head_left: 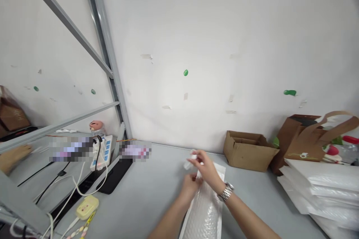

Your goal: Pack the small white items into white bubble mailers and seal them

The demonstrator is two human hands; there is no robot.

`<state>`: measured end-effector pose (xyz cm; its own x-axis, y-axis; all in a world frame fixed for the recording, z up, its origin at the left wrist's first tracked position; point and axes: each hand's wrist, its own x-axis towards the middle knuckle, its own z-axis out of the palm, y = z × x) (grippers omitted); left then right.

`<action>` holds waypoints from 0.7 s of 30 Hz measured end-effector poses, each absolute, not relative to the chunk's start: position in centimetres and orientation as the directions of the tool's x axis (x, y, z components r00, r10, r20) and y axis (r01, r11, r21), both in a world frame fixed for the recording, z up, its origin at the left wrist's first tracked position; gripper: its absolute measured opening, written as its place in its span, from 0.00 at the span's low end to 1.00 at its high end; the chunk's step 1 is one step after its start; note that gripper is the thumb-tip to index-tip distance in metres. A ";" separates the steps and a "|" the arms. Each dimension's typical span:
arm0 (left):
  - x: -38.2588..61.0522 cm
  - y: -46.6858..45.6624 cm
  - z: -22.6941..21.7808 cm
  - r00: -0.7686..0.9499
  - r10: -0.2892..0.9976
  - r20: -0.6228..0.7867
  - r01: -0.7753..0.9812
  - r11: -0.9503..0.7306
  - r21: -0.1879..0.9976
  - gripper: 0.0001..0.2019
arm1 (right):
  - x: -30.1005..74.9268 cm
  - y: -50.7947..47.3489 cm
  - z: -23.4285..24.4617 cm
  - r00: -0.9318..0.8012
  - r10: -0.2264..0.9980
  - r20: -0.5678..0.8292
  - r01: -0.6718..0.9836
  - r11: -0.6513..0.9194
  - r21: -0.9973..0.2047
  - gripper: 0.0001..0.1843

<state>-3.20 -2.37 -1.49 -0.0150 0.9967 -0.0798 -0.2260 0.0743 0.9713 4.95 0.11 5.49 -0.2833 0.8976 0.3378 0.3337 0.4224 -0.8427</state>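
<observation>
A white bubble mailer [206, 211] lies lengthwise on the grey table, its far end under my hands. My left hand [190, 186] is closed at the mailer's left side near that end, its fingers pinched on the edge. Just above and across it, my right hand [206, 166] pinches a small whitish, see-through piece [188, 164], blurred, perhaps film or a strip. A metal-band watch [226, 192] is on my right wrist. My right palm hides part of the mailer's far end.
An open cardboard box [248, 155] stands against the wall, beside a brown paper bag [303, 140]. Stacked bubble mailers [322, 190] lie at right. On the left are a power strip [102, 153], cables, a yellow case [87, 207] and a metal frame [108, 44]. Another person's hand [15, 157] shows far left.
</observation>
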 end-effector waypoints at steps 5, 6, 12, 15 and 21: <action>-2.6 -4.1 -0.5 0.169 0.966 -0.196 -0.201 0.229 0.952 0.19 | 14.1 -0.8 2.9 0.072 0.910 0.409 0.265 0.378 -0.887 0.17; -2.4 -4.4 -0.3 0.186 0.961 -0.206 -0.200 0.243 0.949 0.20 | 15.0 -1.2 2.4 0.088 0.913 0.400 0.269 0.364 -0.892 0.18; -1.3 -5.3 1.0 0.299 0.933 -0.199 -0.184 0.261 0.948 0.24 | 15.6 -2.9 1.1 0.149 0.943 0.298 0.206 0.265 -0.942 0.23; -1.3 -5.4 1.4 0.324 0.927 -0.189 -0.165 0.251 0.954 0.25 | 15.4 -2.9 0.9 0.212 0.949 0.235 0.137 0.209 -0.968 0.24; -1.2 -5.4 0.9 0.276 0.946 -0.171 -0.095 0.204 0.974 0.22 | 14.7 -2.9 -0.4 0.073 0.961 0.266 0.410 0.214 -0.887 0.25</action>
